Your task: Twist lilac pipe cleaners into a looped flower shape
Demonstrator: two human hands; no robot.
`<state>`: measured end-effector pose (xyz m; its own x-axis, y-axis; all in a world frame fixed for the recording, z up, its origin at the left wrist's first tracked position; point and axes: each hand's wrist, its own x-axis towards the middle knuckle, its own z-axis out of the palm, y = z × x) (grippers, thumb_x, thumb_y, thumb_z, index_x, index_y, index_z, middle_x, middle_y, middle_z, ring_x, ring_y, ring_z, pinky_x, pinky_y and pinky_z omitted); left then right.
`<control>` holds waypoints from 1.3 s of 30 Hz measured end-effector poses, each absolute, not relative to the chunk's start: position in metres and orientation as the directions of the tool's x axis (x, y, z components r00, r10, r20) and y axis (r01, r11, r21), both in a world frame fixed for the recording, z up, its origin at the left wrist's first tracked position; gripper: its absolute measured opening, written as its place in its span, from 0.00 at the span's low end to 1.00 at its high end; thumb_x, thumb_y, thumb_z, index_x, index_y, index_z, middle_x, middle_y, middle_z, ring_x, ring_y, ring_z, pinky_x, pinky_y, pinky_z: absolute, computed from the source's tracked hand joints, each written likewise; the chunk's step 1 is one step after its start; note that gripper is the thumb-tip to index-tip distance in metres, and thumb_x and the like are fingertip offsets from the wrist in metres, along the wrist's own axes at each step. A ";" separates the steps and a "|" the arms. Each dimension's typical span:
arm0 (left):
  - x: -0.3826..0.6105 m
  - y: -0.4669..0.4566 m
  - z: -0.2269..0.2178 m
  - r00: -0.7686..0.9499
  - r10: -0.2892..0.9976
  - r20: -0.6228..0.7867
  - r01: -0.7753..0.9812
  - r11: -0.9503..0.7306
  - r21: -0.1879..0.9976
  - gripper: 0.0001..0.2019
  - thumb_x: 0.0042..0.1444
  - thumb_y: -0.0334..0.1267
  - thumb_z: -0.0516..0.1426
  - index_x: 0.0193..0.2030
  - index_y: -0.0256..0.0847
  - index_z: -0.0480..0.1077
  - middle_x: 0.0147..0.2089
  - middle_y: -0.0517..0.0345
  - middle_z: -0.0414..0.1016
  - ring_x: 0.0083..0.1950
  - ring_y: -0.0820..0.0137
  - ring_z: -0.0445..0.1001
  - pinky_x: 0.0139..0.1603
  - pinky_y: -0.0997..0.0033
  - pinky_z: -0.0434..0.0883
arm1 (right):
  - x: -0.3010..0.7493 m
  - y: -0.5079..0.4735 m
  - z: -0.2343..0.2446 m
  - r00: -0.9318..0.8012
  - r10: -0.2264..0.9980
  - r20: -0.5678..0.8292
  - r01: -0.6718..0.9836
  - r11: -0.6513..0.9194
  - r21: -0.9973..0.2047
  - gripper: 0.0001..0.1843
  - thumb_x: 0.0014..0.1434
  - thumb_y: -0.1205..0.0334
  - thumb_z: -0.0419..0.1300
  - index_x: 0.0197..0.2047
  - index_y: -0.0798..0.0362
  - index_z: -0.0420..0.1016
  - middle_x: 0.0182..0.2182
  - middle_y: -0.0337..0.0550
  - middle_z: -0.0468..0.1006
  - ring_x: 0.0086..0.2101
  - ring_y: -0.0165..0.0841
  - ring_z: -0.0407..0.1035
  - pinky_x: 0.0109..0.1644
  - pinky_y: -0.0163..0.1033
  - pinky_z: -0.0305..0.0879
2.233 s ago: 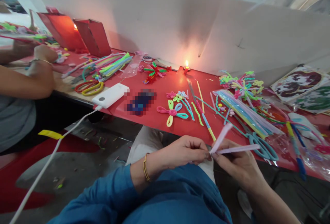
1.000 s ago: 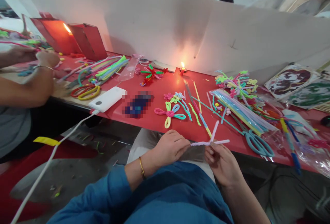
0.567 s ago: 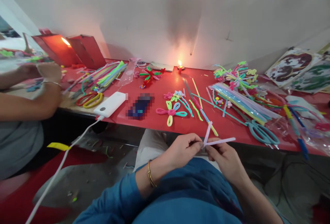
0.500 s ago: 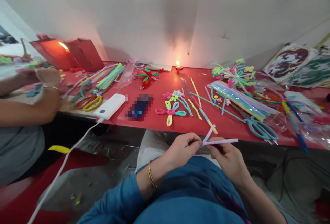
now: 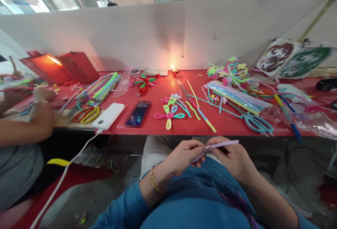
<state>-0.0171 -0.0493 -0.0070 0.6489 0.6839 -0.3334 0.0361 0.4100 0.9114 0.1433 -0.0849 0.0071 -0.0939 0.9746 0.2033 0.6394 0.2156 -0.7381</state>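
My left hand [image 5: 185, 153] and my right hand [image 5: 231, 157] meet over my lap, just below the front edge of the red table [image 5: 184, 125]. Both pinch one pale lilac pipe cleaner [image 5: 222, 145], folded so its two legs lie nearly together and point right. My left fingers close on the folded end, my right fingers hold the legs a little further along. A gold bangle [image 5: 153, 181] sits on my left wrist.
On the table lie a lit candle [image 5: 173, 70], pipe-cleaner flowers [image 5: 169, 115], loose pipe cleaners [image 5: 104, 86], teal scissors [image 5: 256, 123], a white power bank [image 5: 108, 116] with a cable, and red boxes [image 5: 59, 68]. Another person's arm [image 5: 25, 125] rests at the left.
The pipe cleaner's two legs, spread in a V before, now lie almost together. The view has tilted up and my hands sit slightly lower relative to the table edge.
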 end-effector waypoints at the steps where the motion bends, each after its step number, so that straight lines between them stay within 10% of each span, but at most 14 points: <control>1: -0.018 -0.049 -0.008 0.650 0.683 -0.333 0.044 0.404 0.914 0.14 0.49 0.47 0.55 0.29 0.35 0.65 0.23 0.64 0.64 0.19 0.82 0.61 0.18 0.80 0.53 | 0.142 -0.085 0.007 -0.092 0.976 0.195 0.639 0.208 -0.740 0.06 0.52 0.62 0.54 0.29 0.52 0.73 0.26 0.42 0.77 0.26 0.32 0.70 0.30 0.34 0.65; 8: -0.019 -0.049 -0.015 0.578 0.815 -0.045 0.230 -0.110 0.967 0.08 0.53 0.36 0.51 0.29 0.36 0.68 0.24 0.61 0.67 0.25 0.77 0.64 0.27 0.76 0.62 | 0.138 -0.084 0.000 0.004 0.991 0.137 0.671 0.099 -0.735 0.09 0.50 0.63 0.55 0.36 0.52 0.70 0.26 0.40 0.76 0.23 0.31 0.69 0.27 0.33 0.64; 13: -0.023 -0.050 -0.025 0.671 0.679 0.298 0.422 -0.680 0.600 0.12 0.57 0.34 0.46 0.31 0.37 0.69 0.31 0.54 0.72 0.33 0.72 0.68 0.34 0.73 0.65 | 0.141 -0.081 -0.001 -0.028 0.996 0.082 0.713 0.077 -0.697 0.09 0.49 0.64 0.53 0.36 0.52 0.68 0.21 0.37 0.73 0.22 0.31 0.68 0.26 0.34 0.61; 20: -0.025 -0.050 -0.033 0.712 0.577 0.400 0.461 -0.814 0.352 0.14 0.58 0.36 0.44 0.30 0.37 0.69 0.29 0.54 0.72 0.30 0.71 0.68 0.32 0.71 0.63 | 0.134 -0.075 -0.010 0.014 0.992 -0.124 0.309 -0.122 -0.943 0.05 0.45 0.66 0.56 0.29 0.52 0.62 0.15 0.29 0.65 0.15 0.24 0.59 0.18 0.30 0.55; 24: -0.028 -0.047 -0.029 0.581 0.733 0.352 0.357 -0.619 0.700 0.10 0.55 0.33 0.48 0.29 0.37 0.70 0.28 0.56 0.71 0.30 0.73 0.67 0.32 0.73 0.63 | 0.150 -0.070 -0.007 -0.016 0.979 -0.204 0.150 -0.199 -0.968 0.13 0.46 0.61 0.59 0.36 0.54 0.64 0.16 0.30 0.67 0.11 0.21 0.54 0.14 0.29 0.49; 27: -0.031 -0.045 -0.023 0.456 0.888 0.063 0.101 -0.122 0.987 0.07 0.51 0.35 0.52 0.27 0.36 0.68 0.24 0.60 0.67 0.25 0.76 0.65 0.27 0.76 0.62 | 0.173 -0.063 -0.005 0.151 0.986 -0.064 0.068 -0.075 -0.995 0.16 0.45 0.58 0.61 0.37 0.54 0.65 0.29 0.39 0.75 0.13 0.20 0.57 0.16 0.30 0.54; 31: -0.030 -0.046 -0.016 0.559 0.809 -0.182 -0.268 0.384 0.883 0.09 0.45 0.40 0.59 0.25 0.35 0.67 0.22 0.61 0.68 0.21 0.78 0.65 0.24 0.77 0.62 | 0.180 -0.064 -0.010 0.330 0.942 0.062 0.093 0.033 -0.995 0.10 0.45 0.58 0.62 0.30 0.52 0.69 0.20 0.36 0.72 0.14 0.22 0.57 0.16 0.30 0.54; 39: -0.027 -0.050 -0.013 0.655 0.717 -0.238 -0.314 0.545 0.777 0.11 0.42 0.40 0.62 0.24 0.34 0.67 0.20 0.61 0.69 0.20 0.78 0.67 0.22 0.79 0.63 | 0.138 -0.084 -0.002 -0.086 0.948 0.307 0.284 0.319 -0.904 0.10 0.47 0.67 0.60 0.36 0.50 0.70 0.25 0.39 0.73 0.24 0.29 0.67 0.26 0.33 0.64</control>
